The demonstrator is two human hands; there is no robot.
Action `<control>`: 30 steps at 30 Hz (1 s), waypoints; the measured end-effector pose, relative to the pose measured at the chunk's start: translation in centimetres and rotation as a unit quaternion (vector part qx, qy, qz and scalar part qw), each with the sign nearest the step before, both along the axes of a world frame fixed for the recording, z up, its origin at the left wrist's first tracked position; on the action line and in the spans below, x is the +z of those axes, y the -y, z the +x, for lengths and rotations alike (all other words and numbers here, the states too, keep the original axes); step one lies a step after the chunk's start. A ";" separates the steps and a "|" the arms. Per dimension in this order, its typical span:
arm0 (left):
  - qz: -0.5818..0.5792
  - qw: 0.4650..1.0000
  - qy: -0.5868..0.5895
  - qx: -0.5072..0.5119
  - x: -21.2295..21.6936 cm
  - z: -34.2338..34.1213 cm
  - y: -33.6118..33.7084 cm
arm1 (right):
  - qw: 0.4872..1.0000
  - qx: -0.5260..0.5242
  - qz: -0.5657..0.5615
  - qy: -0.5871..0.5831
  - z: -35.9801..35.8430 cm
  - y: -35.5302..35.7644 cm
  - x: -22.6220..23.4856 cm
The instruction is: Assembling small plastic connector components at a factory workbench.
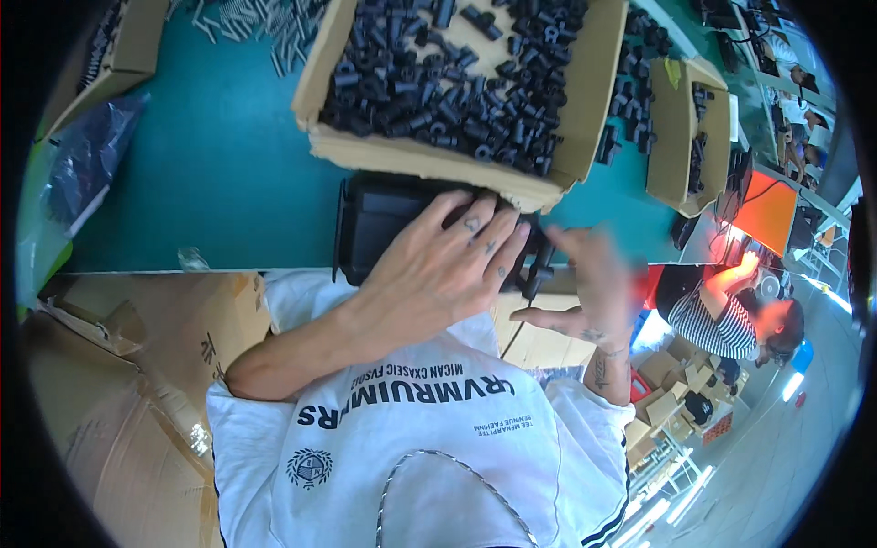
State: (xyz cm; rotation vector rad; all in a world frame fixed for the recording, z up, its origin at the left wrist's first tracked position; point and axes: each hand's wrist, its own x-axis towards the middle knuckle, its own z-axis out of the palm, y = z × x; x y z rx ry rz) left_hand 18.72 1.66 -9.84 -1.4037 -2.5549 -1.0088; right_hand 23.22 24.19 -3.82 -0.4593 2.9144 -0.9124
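A black plastic case (373,224) lies at the near edge of the green table. My left hand (448,260) is laid across it, fingers bent over its far side and gripping it. At the case's right end a small black cylindrical part (541,271) sticks out toward me. My right hand (598,283) is just right of that part, thumb and fingers spread apart around it without closing; it is partly blurred. What lies beneath my left fingers is hidden.
Close beyond the case stands an open cardboard tray (402,157) of small black plastic fittings. Metal springs (279,32) lie at the far left. A smaller cardboard box (671,137) stands to the right. Past the table's right end, a person in a striped top (722,315) works.
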 end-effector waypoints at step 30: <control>-0.262 0.958 -0.080 -0.084 1.8 -16.3 -0.1 | 0.891 -0.036 0.017 -0.452 -62.8 -0.5 4.1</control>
